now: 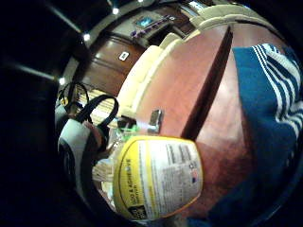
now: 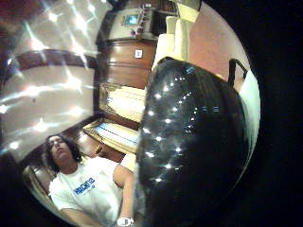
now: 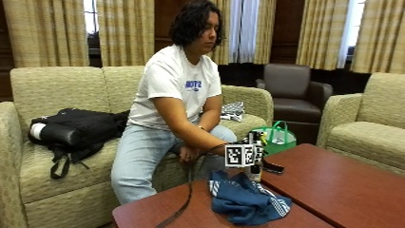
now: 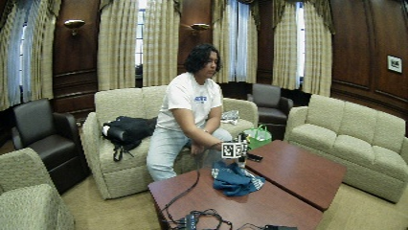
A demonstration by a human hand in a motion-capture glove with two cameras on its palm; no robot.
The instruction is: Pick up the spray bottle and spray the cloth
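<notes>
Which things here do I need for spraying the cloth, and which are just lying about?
For the job:
- spray bottle, yellow label, at the gloved right hand
- blue striped cloth, bunched on the table

Lying about:
- black bag on the sofa
- green bag beside the table
- cables at the table's near end

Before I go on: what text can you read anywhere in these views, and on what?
"GOO & ADHESIVE": spray bottle's yellow label, little finger side palm view; the fine print beside it is too small to read.
White T-shirt: blue chest print, blurred, unreadable.
Cloth: stripes only, no text.
</notes>
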